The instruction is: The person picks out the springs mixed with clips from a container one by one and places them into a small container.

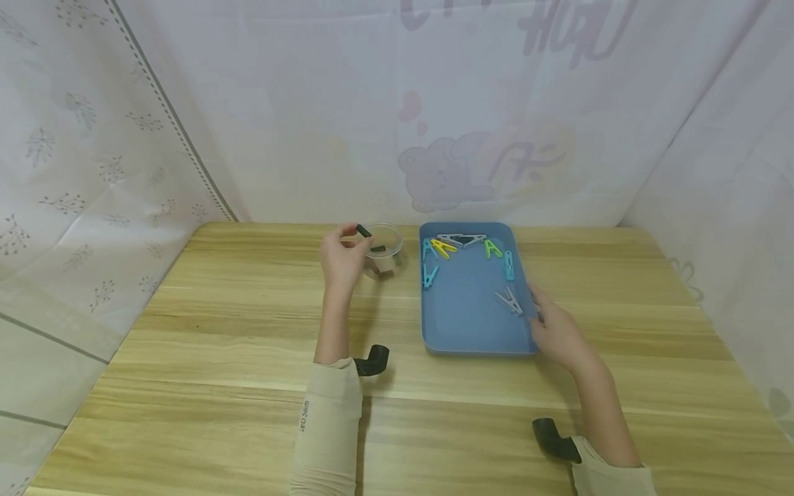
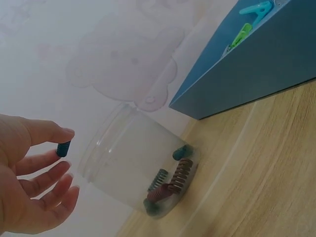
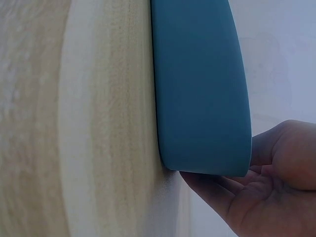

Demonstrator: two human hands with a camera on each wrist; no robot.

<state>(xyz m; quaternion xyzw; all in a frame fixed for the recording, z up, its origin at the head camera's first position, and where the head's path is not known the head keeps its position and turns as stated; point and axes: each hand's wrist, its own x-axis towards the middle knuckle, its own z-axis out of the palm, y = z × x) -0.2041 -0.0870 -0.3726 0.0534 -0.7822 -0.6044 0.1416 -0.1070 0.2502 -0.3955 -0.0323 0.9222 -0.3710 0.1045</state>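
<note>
My left hand (image 1: 343, 263) pinches a small dark green coil spring (image 2: 63, 149) between thumb and index finger, just left of a clear plastic jar's mouth. The other fingers are loosely bent. Several green and dark red springs lie at the bottom of the jar (image 2: 126, 158), which stands upright on the table. My right hand (image 1: 558, 331) grips the right side of a blue tray (image 1: 474, 317), thumb at the rim and fingers against the outer wall. Several clothespins lie in the tray, among them a yellow one (image 1: 444, 248), a green one (image 1: 492, 249) and a grey one (image 1: 510, 301).
The wooden table (image 1: 236, 344) ends at a pale printed curtain (image 1: 310, 138) at the back. Tray and jar stand near that back edge, the jar left of the tray. A black bent fitting shows beside each sleeve, the left one (image 1: 374, 359) nearer the jar.
</note>
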